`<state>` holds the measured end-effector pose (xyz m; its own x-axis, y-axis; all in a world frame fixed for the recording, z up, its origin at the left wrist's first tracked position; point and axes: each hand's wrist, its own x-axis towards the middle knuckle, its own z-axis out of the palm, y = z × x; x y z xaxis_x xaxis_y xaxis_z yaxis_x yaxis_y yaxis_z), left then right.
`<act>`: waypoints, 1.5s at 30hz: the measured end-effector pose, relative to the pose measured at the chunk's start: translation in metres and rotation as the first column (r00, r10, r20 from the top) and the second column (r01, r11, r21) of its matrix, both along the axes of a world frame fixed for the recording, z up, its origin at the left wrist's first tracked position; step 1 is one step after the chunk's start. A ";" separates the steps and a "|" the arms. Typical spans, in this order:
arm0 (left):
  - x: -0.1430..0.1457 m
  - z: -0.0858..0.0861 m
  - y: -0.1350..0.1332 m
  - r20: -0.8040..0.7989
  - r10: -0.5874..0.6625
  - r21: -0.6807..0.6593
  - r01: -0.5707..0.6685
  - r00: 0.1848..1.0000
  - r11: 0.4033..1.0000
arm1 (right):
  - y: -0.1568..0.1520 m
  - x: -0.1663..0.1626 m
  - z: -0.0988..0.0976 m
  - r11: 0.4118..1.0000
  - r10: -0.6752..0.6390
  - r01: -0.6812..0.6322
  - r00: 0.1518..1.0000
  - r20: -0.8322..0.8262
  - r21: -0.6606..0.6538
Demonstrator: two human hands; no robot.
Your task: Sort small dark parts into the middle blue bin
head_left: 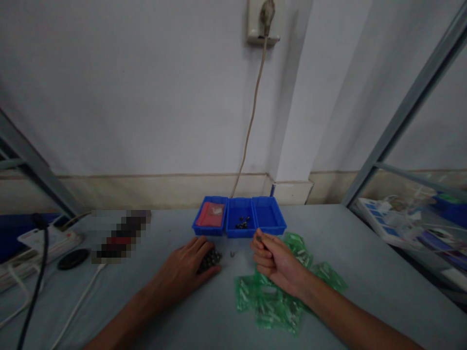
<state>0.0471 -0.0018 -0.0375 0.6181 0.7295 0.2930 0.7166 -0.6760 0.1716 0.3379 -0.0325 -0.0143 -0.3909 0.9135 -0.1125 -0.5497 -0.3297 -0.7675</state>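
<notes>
My left hand (188, 262) lies on the table at a pile of small, dark, shiny metal pieces (209, 260). Its fingers curve over the far side, and the thumb is spread apart on the near side. One small U-shaped metal piece (232, 253) lies alone just right of the pile. My right hand (277, 260) is raised above green plastic bags (279, 311), thumb and index finger pinching a small dark metal piece (259, 238). More metal pieces (242, 223) sit in the middle blue tray (240, 234), beyond my hands.
The left blue tray (207, 233) holds a pink packet (209, 215); a third blue tray (270, 229) adjoins on the right. A black round disc (73, 259), a white cable (78, 304) and a power strip (65, 243) lie left. Metal frame posts (397, 109) flank the table.
</notes>
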 end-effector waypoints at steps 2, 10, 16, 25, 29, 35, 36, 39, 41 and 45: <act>0.000 0.000 0.000 -0.012 0.011 -0.006 -0.011 1.000 1.000 | 0.000 -0.001 0.001 1.000 -0.024 0.024 1.000 -0.010 -0.005; 0.001 -0.002 0.003 -0.006 0.010 0.011 -0.010 1.000 1.000 | 0.000 -0.002 0.003 0.995 -0.101 0.102 0.995 -0.024 0.010; -0.001 0.003 0.003 -0.015 0.004 0.006 -0.004 1.000 1.000 | -0.004 -0.005 0.003 0.977 -0.201 0.193 0.976 0.088 0.087; 0.000 0.013 -0.002 -0.024 -0.006 -0.038 0.005 1.000 0.999 | -0.003 -0.003 -0.013 0.830 -0.463 0.174 0.745 0.480 0.529; 0.001 0.016 -0.003 -0.042 -0.017 -0.056 0.014 0.999 0.998 | -0.005 -0.004 -0.013 0.789 -0.521 0.140 0.668 0.531 0.599; 0.000 0.014 -0.002 -0.031 -0.021 -0.032 0.020 0.999 0.999 | -0.006 -0.005 -0.010 0.861 -0.406 0.142 0.772 0.490 0.489; 0.000 0.013 -0.002 -0.025 -0.021 -0.030 0.020 0.999 0.999 | -0.006 -0.005 -0.010 0.873 -0.378 0.134 0.794 0.476 0.469; -0.001 0.012 -0.001 -0.018 -0.018 -0.031 0.018 1.000 0.999 | -0.005 -0.004 -0.007 0.903 -0.306 0.114 0.847 0.435 0.414; -0.001 0.011 0.000 -0.022 -0.020 -0.033 0.019 1.000 0.999 | -0.005 -0.003 -0.005 0.919 -0.276 0.116 0.871 0.406 0.376; 0.000 0.012 0.000 -0.044 -0.012 -0.036 0.011 0.999 0.999 | -0.005 -0.003 -0.004 0.966 -0.186 0.113 0.929 0.319 0.234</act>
